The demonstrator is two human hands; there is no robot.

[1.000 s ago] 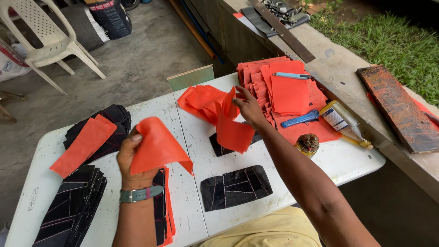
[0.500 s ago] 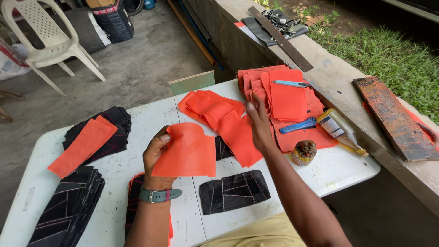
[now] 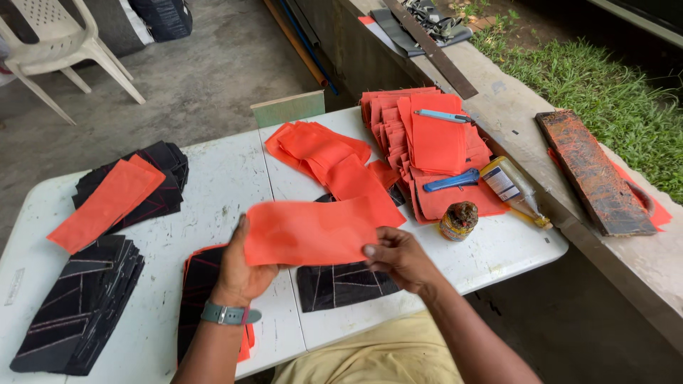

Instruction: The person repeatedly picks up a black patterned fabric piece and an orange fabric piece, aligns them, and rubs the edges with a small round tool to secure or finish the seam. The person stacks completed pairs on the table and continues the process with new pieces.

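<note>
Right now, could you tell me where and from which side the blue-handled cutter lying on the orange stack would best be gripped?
Probably by the middle of the blue cutter, coming from above: it lies flat on the orange stack, its whole length exposed, the glue bottle close by its right end.

Two hands, the left hand [image 3: 238,274] and the right hand [image 3: 398,257], share one orange sheet [image 3: 309,231]. On the white tabletop [image 3: 228,185], relative to the glue jar [image 3: 459,220]: two orange piles behind it, the fanned pile [image 3: 320,153] and the tall stack [image 3: 427,139]. Two blue tools lie on that stack, a pen [image 3: 441,116] and a cutter [image 3: 453,180]. One bottle [image 3: 509,186] lies right of the jar. Four dark-panel groups sit to its left; exact sheet counts cannot be told.
</note>
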